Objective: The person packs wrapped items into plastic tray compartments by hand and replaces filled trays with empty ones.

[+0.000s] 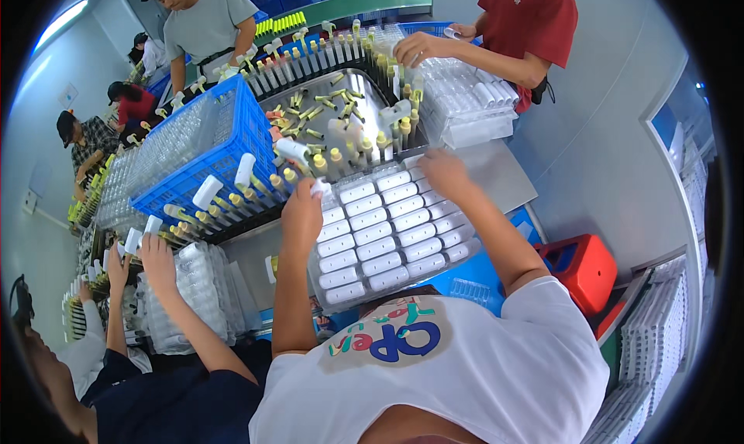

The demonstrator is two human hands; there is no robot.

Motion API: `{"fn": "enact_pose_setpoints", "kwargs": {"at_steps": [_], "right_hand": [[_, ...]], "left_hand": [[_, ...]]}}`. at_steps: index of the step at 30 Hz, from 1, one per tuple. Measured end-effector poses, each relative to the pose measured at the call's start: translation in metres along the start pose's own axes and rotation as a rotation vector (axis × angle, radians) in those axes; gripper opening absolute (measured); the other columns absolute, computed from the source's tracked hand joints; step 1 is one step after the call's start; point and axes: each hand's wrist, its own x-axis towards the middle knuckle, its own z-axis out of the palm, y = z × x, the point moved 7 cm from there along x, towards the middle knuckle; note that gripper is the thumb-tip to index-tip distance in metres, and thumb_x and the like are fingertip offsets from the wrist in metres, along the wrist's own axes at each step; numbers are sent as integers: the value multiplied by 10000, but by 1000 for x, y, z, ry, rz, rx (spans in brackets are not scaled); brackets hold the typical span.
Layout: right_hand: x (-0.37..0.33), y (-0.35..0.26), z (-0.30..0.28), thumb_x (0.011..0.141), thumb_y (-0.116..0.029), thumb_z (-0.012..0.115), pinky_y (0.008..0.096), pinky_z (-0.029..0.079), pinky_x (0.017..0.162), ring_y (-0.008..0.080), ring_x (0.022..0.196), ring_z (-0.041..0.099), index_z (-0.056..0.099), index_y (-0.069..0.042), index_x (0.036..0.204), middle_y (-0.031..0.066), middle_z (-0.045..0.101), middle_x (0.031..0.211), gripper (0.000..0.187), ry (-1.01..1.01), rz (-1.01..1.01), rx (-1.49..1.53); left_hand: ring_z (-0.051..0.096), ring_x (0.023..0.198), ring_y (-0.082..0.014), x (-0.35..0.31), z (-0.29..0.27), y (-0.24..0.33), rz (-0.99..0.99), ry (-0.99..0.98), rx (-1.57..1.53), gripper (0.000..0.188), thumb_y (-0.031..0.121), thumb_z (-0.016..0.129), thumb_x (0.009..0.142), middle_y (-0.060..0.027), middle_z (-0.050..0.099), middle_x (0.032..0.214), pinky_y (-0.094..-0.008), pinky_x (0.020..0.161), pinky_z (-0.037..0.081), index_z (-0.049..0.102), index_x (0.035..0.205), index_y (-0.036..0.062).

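A clear plastic tray [315, 271] lies before me, filled with rows of white rounded plastic cases [376, 248]. At its far left corner my left hand [302, 215] is closed on a small white plastic piece [320, 187], near upright tubes with yellow tops [319, 163]. My right hand [446, 173] reaches over the tray's far right corner with its fingers curled down; what they hold, if anything, is hidden. Beyond both hands a moving-line track [271, 211] carries a row of these tubes, some topped with white caps [245, 170].
Inside the track's loop, a metal pan [360, 84] holds loose yellow-and-black pieces. A blue crate [248, 111] of clear trays stands left; stacked clear trays [465, 103] stand far right. A red box [577, 273] is at right. Co-workers' hands [159, 262] work close on my left.
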Motion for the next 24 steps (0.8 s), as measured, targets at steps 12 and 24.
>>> {"fn": "enact_pose_setpoints", "kwargs": {"at_steps": [12, 24], "right_hand": [[17, 26, 7, 760, -178, 692, 387, 495, 886, 285, 1033, 595, 667, -117, 1001, 66, 636, 1031, 250, -266, -45, 177], [20, 79, -29, 874, -197, 644, 373, 506, 752, 326, 819, 641, 640, -38, 1048, 140, 672, 916, 236, 66, 277, 775]], "left_hand": [[659, 851, -425, 112, -26, -21, -210, 313, 224, 440, 347, 586, 899, -262, 675, 894, -488, 754, 515, 605, 1097, -46], [639, 801, -338, 78, -39, -74, -89, 385, 622, 213, 238, 510, 958, -119, 636, 890, -432, 674, 520, 593, 1056, 68]]}}
